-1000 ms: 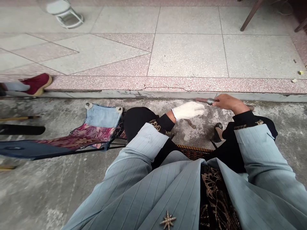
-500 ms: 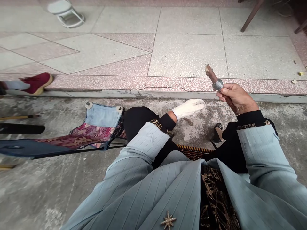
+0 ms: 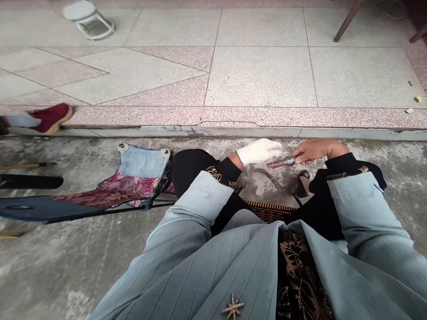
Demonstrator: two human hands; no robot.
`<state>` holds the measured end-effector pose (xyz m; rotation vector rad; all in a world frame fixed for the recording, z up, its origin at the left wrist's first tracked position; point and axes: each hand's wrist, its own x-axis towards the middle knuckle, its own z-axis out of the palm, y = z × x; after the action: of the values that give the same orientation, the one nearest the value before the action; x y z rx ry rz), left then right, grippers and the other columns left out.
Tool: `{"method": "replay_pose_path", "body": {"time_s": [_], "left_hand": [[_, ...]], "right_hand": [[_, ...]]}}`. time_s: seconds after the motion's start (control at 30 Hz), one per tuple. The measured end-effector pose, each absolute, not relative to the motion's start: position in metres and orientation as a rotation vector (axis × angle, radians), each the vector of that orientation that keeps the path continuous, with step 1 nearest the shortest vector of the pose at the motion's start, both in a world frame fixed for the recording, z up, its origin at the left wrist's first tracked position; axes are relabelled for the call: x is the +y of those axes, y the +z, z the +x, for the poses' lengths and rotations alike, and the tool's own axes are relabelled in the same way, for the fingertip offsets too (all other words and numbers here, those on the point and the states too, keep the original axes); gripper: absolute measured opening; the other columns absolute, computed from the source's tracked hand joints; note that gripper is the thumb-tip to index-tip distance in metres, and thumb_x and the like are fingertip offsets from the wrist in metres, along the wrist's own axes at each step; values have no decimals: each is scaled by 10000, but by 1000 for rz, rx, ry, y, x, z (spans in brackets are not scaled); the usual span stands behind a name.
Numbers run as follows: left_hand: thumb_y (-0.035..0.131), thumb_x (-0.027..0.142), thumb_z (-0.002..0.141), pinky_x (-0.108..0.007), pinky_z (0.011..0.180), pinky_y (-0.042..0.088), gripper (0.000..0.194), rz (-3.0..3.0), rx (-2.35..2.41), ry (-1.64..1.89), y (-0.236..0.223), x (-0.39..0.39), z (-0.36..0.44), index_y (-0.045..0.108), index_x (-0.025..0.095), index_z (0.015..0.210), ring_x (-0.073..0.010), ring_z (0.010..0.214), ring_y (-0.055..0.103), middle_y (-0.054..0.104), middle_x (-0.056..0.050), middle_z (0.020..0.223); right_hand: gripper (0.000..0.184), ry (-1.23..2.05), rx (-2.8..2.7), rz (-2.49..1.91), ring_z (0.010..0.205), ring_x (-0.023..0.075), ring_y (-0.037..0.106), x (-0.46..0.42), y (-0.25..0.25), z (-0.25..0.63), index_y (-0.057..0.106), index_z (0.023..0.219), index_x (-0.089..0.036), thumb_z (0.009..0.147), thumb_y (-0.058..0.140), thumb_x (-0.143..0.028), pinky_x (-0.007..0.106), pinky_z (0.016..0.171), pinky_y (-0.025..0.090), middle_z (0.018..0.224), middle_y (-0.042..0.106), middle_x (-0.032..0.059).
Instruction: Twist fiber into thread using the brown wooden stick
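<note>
My right hand grips a short brown stick wound with grey thread near its middle; the stick lies nearly level, its tip pointing left. My left hand, in a white knit glove, rests just left of that tip, fingers closed; a thin thread between it and the stick is too fine to see. Below both hands a small curved brown piece lies on the concrete floor. My knees in black trousers sit under my forearms.
A folding stool with a patchwork cloth seat stands at my left. A raised tiled step runs across in front. Another person's red shoe is far left, a white stool base and chair legs farther back.
My right hand has swung the stick down from an upright tilt above the step to nearly level by my gloved left hand, which stayed put.
</note>
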<state>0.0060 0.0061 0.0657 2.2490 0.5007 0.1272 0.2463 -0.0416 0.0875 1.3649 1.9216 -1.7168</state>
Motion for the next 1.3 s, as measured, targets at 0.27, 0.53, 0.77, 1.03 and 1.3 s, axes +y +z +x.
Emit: {"method": "replay_pose_path", "body": {"time_s": [0.27,0.53,0.77,1.03,1.3], "left_hand": [[426,404,945,-200,527,364,297,1668,570,290,61,3,9,575,149,910,-58,551,435,610,-28,838],[445,361,919,-229,597,369,307,1988,483,167,76,-3,9,645,145,830,-95,615,502,608,-3,749],[444,335,909,-250,634,348,279,2145,541,172,78,0,7,644,155,837,-121,644,502,596,2,723],[431,367,929,-258,670,388,311,2094,635,310,69,13,1,650,147,944,-122,681,526,630,-9,800],[415,396,930,-230,596,363,322,1906,627,299,63,1,11,600,155,825,-98,597,469,568,4,714]], "right_hand": [[379,-2585,2172,2220,539,86,442,-53,110,257,643,867,-162,735,768,-495,235,498,375,678,548,-2],[318,-1903,1973,2862,519,91,463,-35,81,255,604,765,-153,783,721,-448,220,482,372,624,544,15],[281,-1010,1988,2353,690,183,580,-29,78,254,741,927,-160,816,639,-397,290,620,385,759,671,62],[409,-2040,2013,1247,625,105,515,-42,96,257,738,987,-160,758,721,-500,249,603,411,745,649,8],[405,-2460,2039,2522,511,94,445,-44,94,254,652,849,-154,695,800,-498,240,464,376,645,556,9]]}}
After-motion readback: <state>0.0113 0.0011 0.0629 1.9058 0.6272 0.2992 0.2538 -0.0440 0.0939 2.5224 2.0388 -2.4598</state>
